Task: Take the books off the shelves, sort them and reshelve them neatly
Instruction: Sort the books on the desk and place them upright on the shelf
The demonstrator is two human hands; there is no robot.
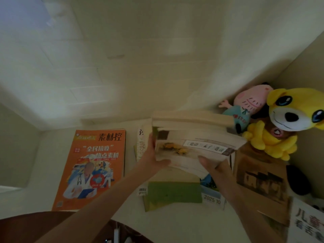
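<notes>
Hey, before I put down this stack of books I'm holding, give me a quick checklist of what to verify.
1. Left hand grip on the stack of pale paperback books: ok, it holds the stack's left edge.
2. Right hand grip: ok, thumb lies on the top cover at the near edge.
3. Stack squared up: not ok, the books sit skewed to one another.
4. Clearance from the yellow plush dog: cannot tell, the stack's far corner looks close to it.
5. Orange magazine out of the way: ok, it lies flat to the left, apart from the stack.
</notes>
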